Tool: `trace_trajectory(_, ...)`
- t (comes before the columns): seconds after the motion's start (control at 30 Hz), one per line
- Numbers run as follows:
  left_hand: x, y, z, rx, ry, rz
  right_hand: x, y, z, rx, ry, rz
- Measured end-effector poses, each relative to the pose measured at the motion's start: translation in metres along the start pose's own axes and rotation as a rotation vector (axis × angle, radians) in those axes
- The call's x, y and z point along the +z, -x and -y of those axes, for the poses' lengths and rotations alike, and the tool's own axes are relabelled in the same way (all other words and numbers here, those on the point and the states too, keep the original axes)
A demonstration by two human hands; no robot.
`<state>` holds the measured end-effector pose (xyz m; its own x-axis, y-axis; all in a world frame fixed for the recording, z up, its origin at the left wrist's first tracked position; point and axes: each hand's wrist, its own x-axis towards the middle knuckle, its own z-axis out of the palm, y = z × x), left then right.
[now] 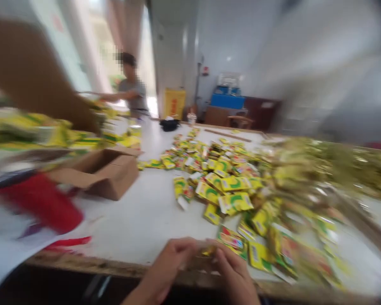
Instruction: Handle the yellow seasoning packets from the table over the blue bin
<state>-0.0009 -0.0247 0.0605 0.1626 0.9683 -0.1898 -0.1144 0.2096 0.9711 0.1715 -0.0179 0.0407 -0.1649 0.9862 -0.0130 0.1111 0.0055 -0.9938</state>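
Holding yel. item (208, 250), axis blurred.

Packets (236, 203) on table (152, 212), carton (124, 176) to their left, person (136, 94) behind

Across the tabletop (146, 216) from me: co-worker in grey (136, 95), pinkish curtain (124, 25) behind. Black bundle (169, 124) at far end; blue box (227, 101) beyond.

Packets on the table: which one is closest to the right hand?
The red-printed packet just beyond the right hand; the yellow-and-green packet beside it lies farther right.
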Motion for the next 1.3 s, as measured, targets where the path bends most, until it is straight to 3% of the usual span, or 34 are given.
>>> trace_trajectory(0.13, -0.01, -0.017, 0.009, -0.092, 0.02, 0.005, -0.001, -0.02, -0.023, 0.139, -0.411, 0.157)
trace_trajectory(0.23, -0.016, -0.02, 0.009, -0.099, -0.064, -0.053, 0.007, -0.023, -0.019, 0.204, -0.38, 0.166)
trace_trajectory(0.3, -0.019, -0.021, 0.01, -0.071, -0.08, -0.065, 0.012, -0.022, -0.011, 0.106, -0.181, 0.016)
trace_trajectory(0.4, -0.023, -0.021, 0.012, -0.055, -0.044, -0.045, 0.016, -0.014, 0.002, -0.287, 0.209, -0.255)
trace_trajectory(0.43, -0.024, -0.021, 0.013, -0.053, -0.031, -0.031, 0.016, -0.011, 0.005, -0.399, 0.325, -0.243)
trace_trajectory(0.5, -0.026, -0.019, 0.017, -0.043, -0.008, 0.004, 0.018, -0.004, 0.01, -0.492, 0.538, -0.077)
trace_trajectory(0.6, -0.027, -0.017, 0.021, -0.055, -0.031, 0.025, 0.026, 0.0, 0.01, -0.402, 0.887, 0.143)
trace_trajectory(0.7, -0.028, -0.019, 0.024, -0.063, -0.097, -0.016, 0.037, 0.001, 0.009, -0.271, 1.146, 0.174)
trace_trajectory(0.77, -0.029, -0.021, 0.025, -0.05, -0.109, -0.017, 0.038, 0.0, 0.012, -0.232, 1.193, 0.182)
trace_trajectory(0.87, -0.029, -0.022, 0.024, -0.05, -0.087, -0.001, 0.025, 0.003, 0.02, -0.339, 0.964, 0.214)
trace_trajectory(0.93, -0.028, -0.021, 0.021, -0.074, -0.07, -0.001, 0.01, 0.005, 0.02, -0.371, 0.655, 0.098)
trace_trajectory(1.03, -0.023, -0.019, 0.015, -0.13, -0.06, -0.001, -0.004, 0.005, 0.007, -0.09, 0.182, -0.124)
trace_trajectory(1.1, -0.019, -0.02, 0.013, -0.138, -0.078, -0.003, -0.005, 0.002, -0.006, 0.105, -0.067, -0.086)
trace_trajectory(1.17, -0.017, -0.024, 0.016, -0.114, -0.109, -0.003, -0.002, -0.004, -0.015, 0.127, -0.18, -0.016)
trace_trajectory(1.3, -0.021, -0.038, 0.03, 0.035, -0.14, -0.035, 0.0, -0.024, -0.02, -0.053, -0.083, -0.106)
